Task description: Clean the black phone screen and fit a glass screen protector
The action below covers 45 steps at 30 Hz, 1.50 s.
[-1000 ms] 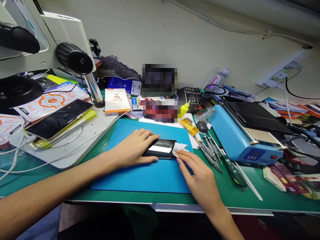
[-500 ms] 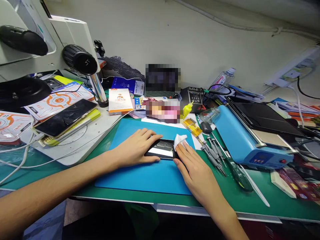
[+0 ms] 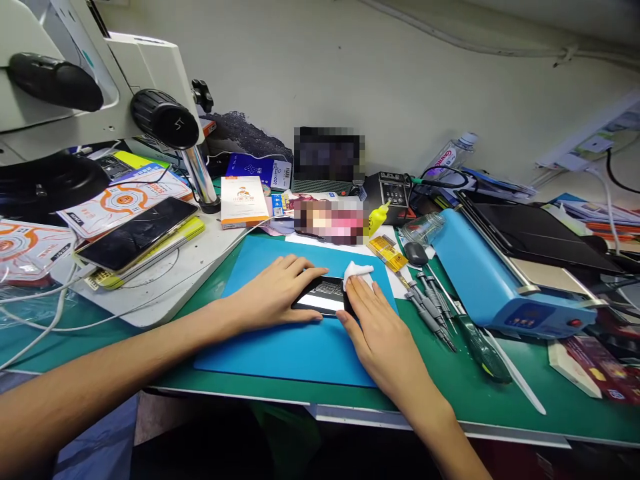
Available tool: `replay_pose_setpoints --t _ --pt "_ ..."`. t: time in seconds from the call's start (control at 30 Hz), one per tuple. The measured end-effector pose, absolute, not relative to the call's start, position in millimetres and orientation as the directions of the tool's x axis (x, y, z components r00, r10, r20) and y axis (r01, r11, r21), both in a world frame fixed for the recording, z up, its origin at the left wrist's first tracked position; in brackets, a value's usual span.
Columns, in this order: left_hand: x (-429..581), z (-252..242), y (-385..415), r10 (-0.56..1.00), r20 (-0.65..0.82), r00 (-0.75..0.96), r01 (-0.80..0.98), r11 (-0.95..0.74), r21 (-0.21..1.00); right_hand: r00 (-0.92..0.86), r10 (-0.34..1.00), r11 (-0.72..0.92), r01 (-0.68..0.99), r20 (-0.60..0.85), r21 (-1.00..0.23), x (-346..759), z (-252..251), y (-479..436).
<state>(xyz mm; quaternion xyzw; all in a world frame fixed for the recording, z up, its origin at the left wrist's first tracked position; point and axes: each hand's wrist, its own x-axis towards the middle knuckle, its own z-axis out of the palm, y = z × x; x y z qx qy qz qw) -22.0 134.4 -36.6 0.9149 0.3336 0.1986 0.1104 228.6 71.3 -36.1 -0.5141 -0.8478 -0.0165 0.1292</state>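
Observation:
A dark phone (image 3: pixel 325 297) with a bright white reflection on its glass lies flat on the blue mat (image 3: pixel 280 353). My left hand (image 3: pixel 275 293) grips its left end, thumb along the near edge and fingers along the far edge. At the right end, my right hand (image 3: pixel 375 317) presses a folded white cloth (image 3: pixel 359 270) onto the glass with its fingertips, the thumb near the phone's front edge. My right fingers hide part of the cloth and the phone's right end.
A microscope stand (image 3: pixel 165 293) fills the left, with another phone (image 3: pixel 140 233) and boxes on its base. Screwdrivers (image 3: pixel 430 310), a green-handled tool (image 3: pixel 483 350) and a blue machine (image 3: pixel 480 273) lie to the right. A yellow bottle (image 3: pixel 377 219) stands behind the mat.
My right hand and the cloth have slid slightly left over the phone. My left hand keeps its hold on the phone. The whole view has shifted a little.

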Motion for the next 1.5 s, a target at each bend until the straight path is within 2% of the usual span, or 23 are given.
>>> replay_pose_setpoints --t 0.27,0.53,0.73,0.93,1.13,1.23,1.3,1.4,1.5 --pt "-22.4 -35.3 135.8 0.663 0.272 0.697 0.583 -0.746 0.321 -0.482 0.818 0.515 0.857 0.316 -0.024 231.6 -40.7 32.1" --pt "-22.3 -36.2 137.7 0.685 0.28 0.673 0.568 -0.72 0.398 -0.434 0.861 0.471 0.877 0.264 -0.092 206.9 -35.9 68.6" --pt "-23.5 -35.8 138.9 0.686 0.276 0.673 0.564 -0.718 0.408 -0.496 0.814 0.523 0.852 0.301 -0.011 221.2 -39.5 33.4" --pt "-23.2 -37.6 138.0 0.678 0.283 0.679 0.544 -0.723 0.426 -0.462 0.849 0.498 0.862 0.257 -0.093 206.7 -34.5 70.9" --pt "-23.2 -36.6 138.6 0.692 0.269 0.67 0.541 -0.703 0.462 -0.512 0.809 0.552 0.83 0.289 -0.077 206.4 -31.8 46.4" --pt "-25.1 -32.3 138.6 0.717 0.251 0.65 0.518 -0.66 0.545 -0.554 0.776 0.595 0.801 0.301 -0.06 213.9 -33.2 34.3" --pt "-26.1 -29.2 138.7 0.765 0.235 0.6 0.488 -0.583 0.65 -0.562 0.775 0.6 0.798 0.291 -0.055 212.8 -33.5 42.0" --pt "-26.5 -27.5 140.6 0.862 0.207 0.463 0.378 -0.403 0.834 -0.551 0.8 0.579 0.813 0.237 -0.066 202.0 -32.1 66.8" --pt "-26.5 -29.6 145.6 0.936 0.191 0.296 0.228 -0.263 0.938 -0.533 0.82 0.557 0.827 0.209 -0.075 190.5 -30.4 78.7"
